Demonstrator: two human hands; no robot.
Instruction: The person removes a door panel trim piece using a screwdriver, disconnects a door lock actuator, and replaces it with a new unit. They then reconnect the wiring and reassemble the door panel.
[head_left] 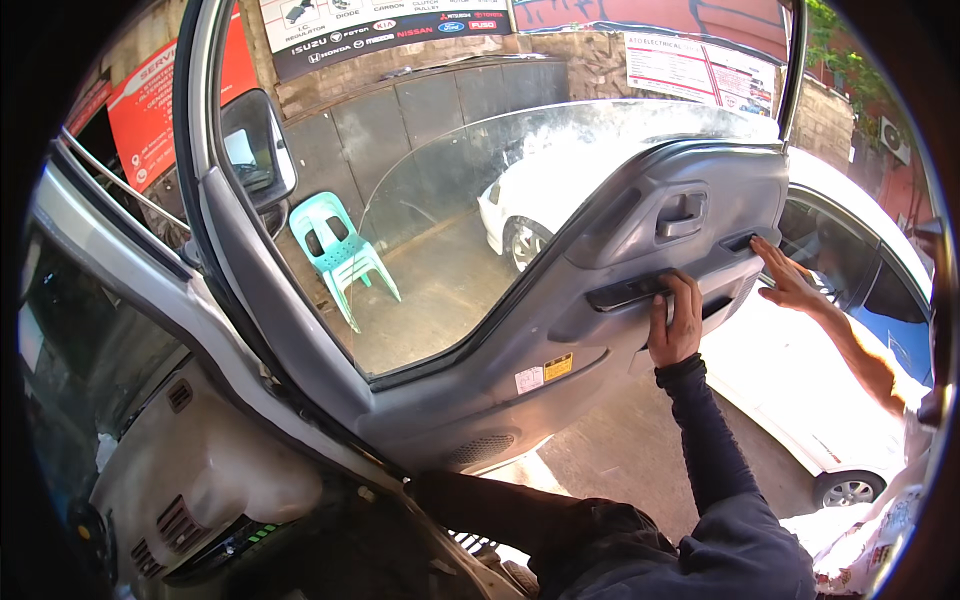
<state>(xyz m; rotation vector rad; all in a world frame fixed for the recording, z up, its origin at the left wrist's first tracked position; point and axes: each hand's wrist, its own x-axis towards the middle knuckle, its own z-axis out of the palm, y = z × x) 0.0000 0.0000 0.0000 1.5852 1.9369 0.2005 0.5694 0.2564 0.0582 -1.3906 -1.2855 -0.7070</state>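
My right hand (678, 318), below a dark sleeve, curls its fingers over the black armrest switch panel (625, 292) on the open grey vehicle door (480, 400). Above it is the inner door handle (682, 218). To the right, another person's bare arm (870, 365) reaches in, fingertips at the recessed pull (745, 243) on the door. A pane of glass (420, 185) shows in the window opening, and a side mirror (255, 150) is at the left. My left hand is not in view.
The dashboard (220, 450) and door frame (200, 330) fill the lower left. A dark-clad leg (500, 505) crosses below the door. Beyond it stand stacked mint plastic chairs (330, 240), a white car (760, 400) and a grey panelled wall (420, 110) with signs above.
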